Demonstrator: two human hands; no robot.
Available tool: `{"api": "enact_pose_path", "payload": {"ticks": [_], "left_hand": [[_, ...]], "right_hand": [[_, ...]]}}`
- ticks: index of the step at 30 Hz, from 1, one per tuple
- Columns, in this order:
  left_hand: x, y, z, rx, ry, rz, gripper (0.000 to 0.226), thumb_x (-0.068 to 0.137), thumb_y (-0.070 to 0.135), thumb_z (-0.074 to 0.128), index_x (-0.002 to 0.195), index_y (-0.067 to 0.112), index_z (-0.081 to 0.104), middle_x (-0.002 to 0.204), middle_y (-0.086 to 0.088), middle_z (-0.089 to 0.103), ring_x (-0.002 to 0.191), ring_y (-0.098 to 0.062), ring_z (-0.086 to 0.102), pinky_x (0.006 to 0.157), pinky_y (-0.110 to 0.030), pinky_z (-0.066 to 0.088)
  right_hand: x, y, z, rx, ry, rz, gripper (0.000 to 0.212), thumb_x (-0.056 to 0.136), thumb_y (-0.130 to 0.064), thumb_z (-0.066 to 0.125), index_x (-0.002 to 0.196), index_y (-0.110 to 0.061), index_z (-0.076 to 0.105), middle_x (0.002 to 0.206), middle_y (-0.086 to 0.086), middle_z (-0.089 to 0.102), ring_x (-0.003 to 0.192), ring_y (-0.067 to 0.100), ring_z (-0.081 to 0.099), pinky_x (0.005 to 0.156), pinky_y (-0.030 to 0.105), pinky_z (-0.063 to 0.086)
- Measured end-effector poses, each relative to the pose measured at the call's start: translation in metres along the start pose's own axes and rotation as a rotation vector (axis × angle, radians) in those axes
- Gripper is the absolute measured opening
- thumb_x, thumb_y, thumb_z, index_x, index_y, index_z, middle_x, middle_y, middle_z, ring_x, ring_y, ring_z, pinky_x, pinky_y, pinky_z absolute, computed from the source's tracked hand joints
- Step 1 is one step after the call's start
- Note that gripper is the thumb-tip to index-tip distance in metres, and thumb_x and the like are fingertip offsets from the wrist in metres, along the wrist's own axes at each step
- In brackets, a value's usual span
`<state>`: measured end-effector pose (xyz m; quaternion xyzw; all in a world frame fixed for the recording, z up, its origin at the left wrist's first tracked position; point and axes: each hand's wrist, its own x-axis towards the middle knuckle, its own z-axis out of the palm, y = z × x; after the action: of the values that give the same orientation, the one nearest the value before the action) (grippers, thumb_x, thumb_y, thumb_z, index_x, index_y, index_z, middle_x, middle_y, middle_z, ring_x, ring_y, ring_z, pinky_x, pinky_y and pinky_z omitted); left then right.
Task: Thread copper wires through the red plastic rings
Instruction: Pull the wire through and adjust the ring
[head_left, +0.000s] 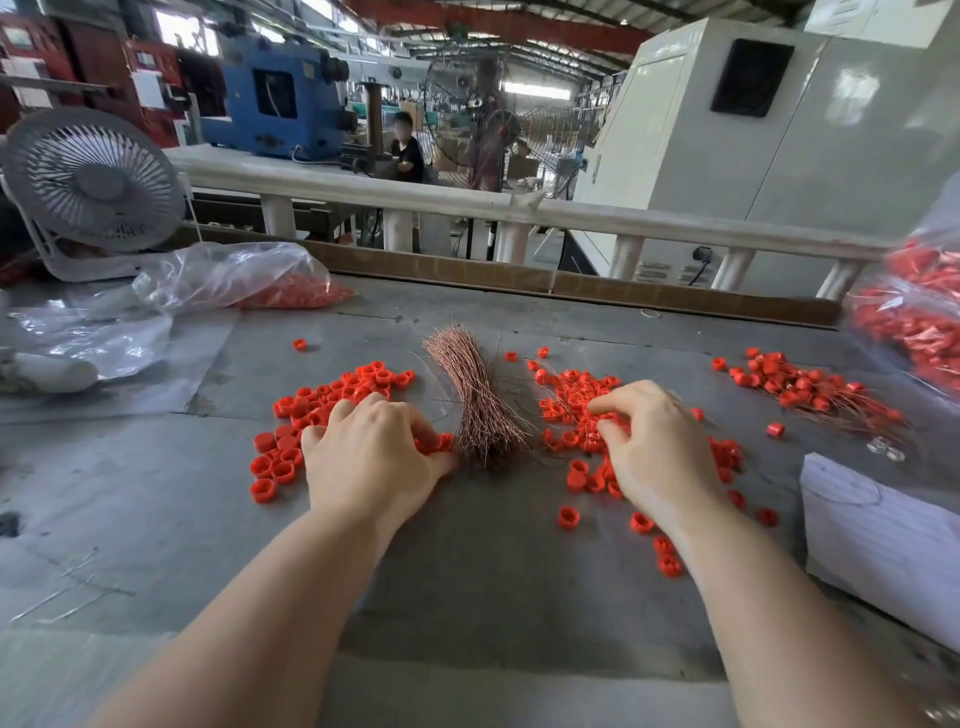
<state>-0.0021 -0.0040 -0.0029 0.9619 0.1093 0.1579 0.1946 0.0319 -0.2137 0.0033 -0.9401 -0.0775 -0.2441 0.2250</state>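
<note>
A bundle of copper wires (475, 395) lies on the grey table (467, 571), fanned out toward the far side. Left of it is a pile of loose red plastic rings (322, 415). My left hand (371, 460) rests on this pile's right edge, its fingers curled down among the rings and its thumb beside the bundle's near end. What the fingertips hold is hidden. To the right lies a second pile of red rings (576, 410) mixed with wires. My right hand (657, 447) hovers over it, index finger and thumb bent and slightly apart, with nothing visible between them.
Threaded rings with wires (810, 395) lie at the far right. Clear bags of red rings sit at the right edge (919, 322) and back left (244, 280). There is a white box (883, 540) at the near right, a table fan (93, 187) at the back left, and a white railing (467, 205) behind the table.
</note>
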Motion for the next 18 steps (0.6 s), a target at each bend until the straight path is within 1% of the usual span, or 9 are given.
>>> {"api": "enact_pose_path", "payload": {"ticks": [5,9,11,13,14,16,18], "left_hand": [[-0.002,0.0,0.002,0.042,0.02,0.063,0.028,0.075,0.055,0.068,0.095,0.036,0.068,0.108,0.011,0.053,0.11,-0.018,0.04,0.088,-0.036,0.024],[-0.002,0.001,0.004,0.051,0.035,0.094,0.024,0.077,0.052,0.067,0.095,0.035,0.069,0.108,0.01,0.053,0.111,-0.018,0.04,0.086,-0.035,0.022],[-0.002,0.001,0.005,0.049,0.033,0.099,0.024,0.077,0.052,0.067,0.095,0.035,0.068,0.106,0.01,0.052,0.11,-0.018,0.04,0.086,-0.035,0.022],[-0.001,0.0,0.006,0.047,0.035,0.106,0.024,0.077,0.052,0.067,0.095,0.035,0.068,0.102,0.011,0.05,0.11,-0.018,0.04,0.085,-0.034,0.022],[-0.001,0.0,0.006,0.044,0.037,0.11,0.025,0.078,0.051,0.067,0.096,0.035,0.067,0.101,0.011,0.049,0.11,-0.018,0.04,0.084,-0.034,0.022],[-0.001,-0.001,0.007,0.039,0.039,0.113,0.026,0.078,0.051,0.067,0.098,0.035,0.067,0.104,0.01,0.05,0.11,-0.018,0.041,0.085,-0.035,0.022],[-0.001,-0.001,0.007,0.039,0.042,0.117,0.027,0.078,0.051,0.067,0.1,0.035,0.067,0.109,0.009,0.053,0.111,-0.018,0.041,0.086,-0.035,0.023]], "right_hand": [[-0.005,-0.007,0.005,0.023,-0.073,-0.062,0.019,0.086,-0.006,0.061,0.099,-0.014,0.071,0.104,0.001,0.063,0.104,0.019,0.052,0.086,0.021,0.031],[-0.004,-0.006,0.007,0.012,-0.068,-0.031,0.02,0.088,-0.004,0.057,0.099,-0.013,0.071,0.105,0.003,0.063,0.104,0.022,0.051,0.087,0.023,0.031],[-0.004,-0.004,0.008,-0.003,-0.075,-0.016,0.024,0.09,-0.005,0.053,0.103,-0.015,0.07,0.109,0.003,0.063,0.107,0.022,0.049,0.09,0.025,0.03],[-0.005,-0.004,0.01,-0.024,-0.113,-0.019,0.028,0.092,-0.007,0.051,0.111,-0.021,0.067,0.117,0.0,0.061,0.112,0.021,0.045,0.098,0.029,0.031],[-0.006,-0.004,0.011,-0.04,-0.143,-0.021,0.031,0.093,-0.01,0.05,0.115,-0.025,0.065,0.12,-0.002,0.059,0.115,0.021,0.043,0.102,0.033,0.03],[-0.007,-0.005,0.013,-0.086,-0.2,-0.017,0.033,0.095,-0.019,0.048,0.122,-0.033,0.059,0.127,-0.007,0.054,0.12,0.019,0.038,0.104,0.037,0.029],[-0.007,-0.005,0.016,-0.147,-0.233,-0.004,0.033,0.097,-0.029,0.044,0.127,-0.039,0.053,0.134,-0.011,0.048,0.125,0.016,0.032,0.101,0.035,0.023]]}}
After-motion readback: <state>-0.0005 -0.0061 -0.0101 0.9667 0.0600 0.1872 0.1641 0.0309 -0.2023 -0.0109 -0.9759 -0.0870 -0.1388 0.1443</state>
